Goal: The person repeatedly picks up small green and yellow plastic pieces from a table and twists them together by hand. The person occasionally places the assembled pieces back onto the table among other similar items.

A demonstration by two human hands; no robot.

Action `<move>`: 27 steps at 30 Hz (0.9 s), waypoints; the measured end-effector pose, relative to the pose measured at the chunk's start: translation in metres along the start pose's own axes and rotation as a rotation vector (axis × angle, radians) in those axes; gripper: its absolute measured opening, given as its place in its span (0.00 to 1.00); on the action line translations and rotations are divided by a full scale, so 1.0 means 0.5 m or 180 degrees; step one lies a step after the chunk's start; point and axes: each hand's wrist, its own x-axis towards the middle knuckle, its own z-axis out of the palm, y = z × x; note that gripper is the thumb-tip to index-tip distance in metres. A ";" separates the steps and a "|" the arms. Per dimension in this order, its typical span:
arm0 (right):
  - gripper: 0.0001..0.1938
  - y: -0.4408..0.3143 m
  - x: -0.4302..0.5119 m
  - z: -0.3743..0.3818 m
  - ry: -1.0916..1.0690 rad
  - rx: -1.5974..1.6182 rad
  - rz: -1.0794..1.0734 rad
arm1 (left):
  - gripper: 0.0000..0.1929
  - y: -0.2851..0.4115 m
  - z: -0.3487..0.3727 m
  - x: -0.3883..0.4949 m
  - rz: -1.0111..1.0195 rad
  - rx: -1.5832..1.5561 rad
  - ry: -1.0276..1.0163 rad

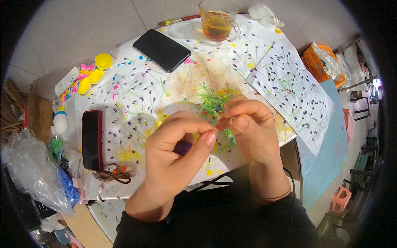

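My left hand (pixel 173 155) is raised over the paper-covered table (pixel 183 77), thumb and forefinger pinched together. A purple lump (pixel 182 148), perhaps modelling clay, is tucked in its curled fingers. Close by, my right hand (pixel 257 133) has bent fingers and its thumb against a small purple bit (pixel 234 117). The fingertips of both hands nearly meet, and whatever is between them is too small to tell. Behind them lies a heap of thin green stems (pixel 212 100) with red and dark tips, partly hidden by the hands. Similar dark-tipped stems are scattered over the white paper.
Dark-tipped stems cover a loose paper sheet (pixel 291 93) at right. Farther back are a black phone (pixel 162 49), a glass mug of tea (pixel 217 26) and a paintbrush (pixel 180 20). At left lie a red-cased phone (pixel 92 139), a coiled cord (pixel 114 176) and yellow cups (pixel 103 61).
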 end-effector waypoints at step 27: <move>0.08 0.025 -0.016 0.032 0.0031 0.0994 0.0652 | 0.07 0.005 0.001 0.002 0.0855 0.0902 0.0326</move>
